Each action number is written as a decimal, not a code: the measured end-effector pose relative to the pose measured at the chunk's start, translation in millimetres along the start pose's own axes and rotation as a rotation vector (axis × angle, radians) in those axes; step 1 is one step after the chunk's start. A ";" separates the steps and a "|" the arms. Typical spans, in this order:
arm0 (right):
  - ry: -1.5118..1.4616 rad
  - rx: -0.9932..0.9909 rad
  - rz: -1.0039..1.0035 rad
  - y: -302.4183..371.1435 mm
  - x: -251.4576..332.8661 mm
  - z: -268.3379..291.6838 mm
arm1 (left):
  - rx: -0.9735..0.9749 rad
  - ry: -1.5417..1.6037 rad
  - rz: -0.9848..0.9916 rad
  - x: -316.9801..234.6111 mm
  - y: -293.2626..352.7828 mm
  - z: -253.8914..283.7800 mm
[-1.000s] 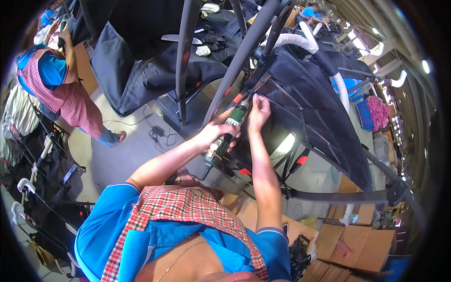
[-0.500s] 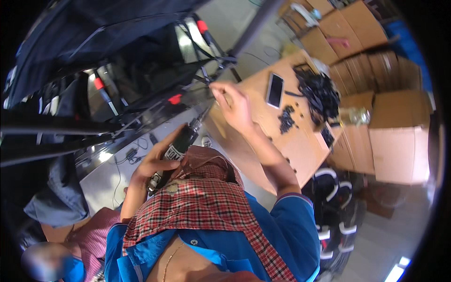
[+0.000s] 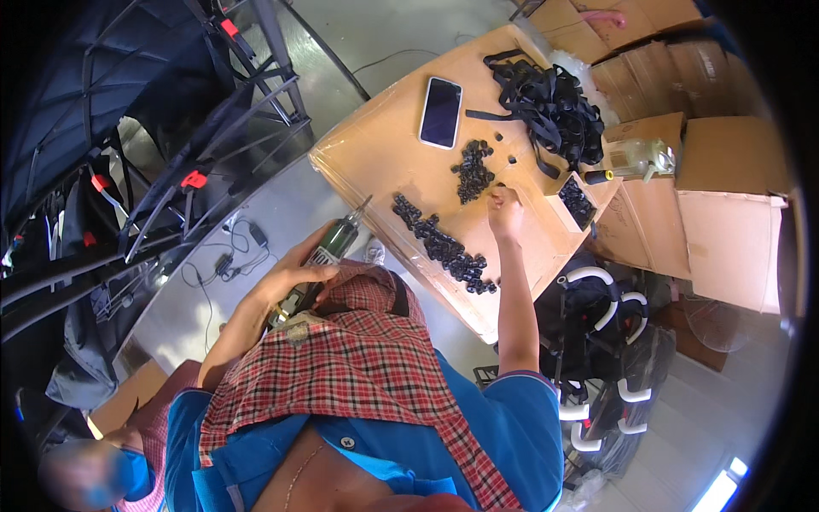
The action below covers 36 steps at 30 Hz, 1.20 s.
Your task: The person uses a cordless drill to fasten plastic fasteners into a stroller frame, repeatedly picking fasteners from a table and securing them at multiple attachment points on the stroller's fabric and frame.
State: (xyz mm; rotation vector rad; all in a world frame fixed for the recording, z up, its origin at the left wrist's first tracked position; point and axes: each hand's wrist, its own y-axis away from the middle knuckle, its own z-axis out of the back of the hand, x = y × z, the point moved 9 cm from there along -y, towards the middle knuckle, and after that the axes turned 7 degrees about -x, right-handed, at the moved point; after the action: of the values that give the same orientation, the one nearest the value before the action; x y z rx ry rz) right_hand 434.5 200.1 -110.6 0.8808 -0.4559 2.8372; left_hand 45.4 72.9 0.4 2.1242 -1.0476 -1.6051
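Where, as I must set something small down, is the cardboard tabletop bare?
The left corner, bordered by phone and long row of black pieces; a smaller patch between right forearm and open box. Crowded: the strap heap and nearby black pile.

You have two hands in the frame: one left hand (image 3: 300,271), left of centre, on one driver (image 3: 339,240), and one right hand (image 3: 505,215), right of centre. Across the middle, you have one table (image 3: 371,158), one phone (image 3: 441,113), one tangle of straps (image 3: 559,115), two heaps of black bits (image 3: 448,252) too many to count, at least two loose. At right, count one bottle (image 3: 641,159); lower right, at least five white handles (image 3: 590,272); upper left, at least three red clips (image 3: 194,179); lower left, one other person (image 3: 147,469).
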 end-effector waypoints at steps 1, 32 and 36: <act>-0.073 0.019 -0.011 3.3 3.8 -0.1 | 0.009 -0.016 -0.003 2.7 -4.7 -10.0; -1.531 0.674 -0.625 34.8 101.2 -14.5 | 0.186 -0.284 -0.098 -7.8 -66.1 -102.7; -1.471 0.693 -0.590 36.2 98.6 -19.5 | 0.176 -0.276 -0.041 -5.1 -64.7 -100.7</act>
State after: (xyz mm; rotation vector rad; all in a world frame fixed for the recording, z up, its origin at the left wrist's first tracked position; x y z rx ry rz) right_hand 335.5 176.1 -78.5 2.5379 0.6518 1.3302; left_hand 161.7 101.7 -0.7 2.0847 -1.2792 -1.9324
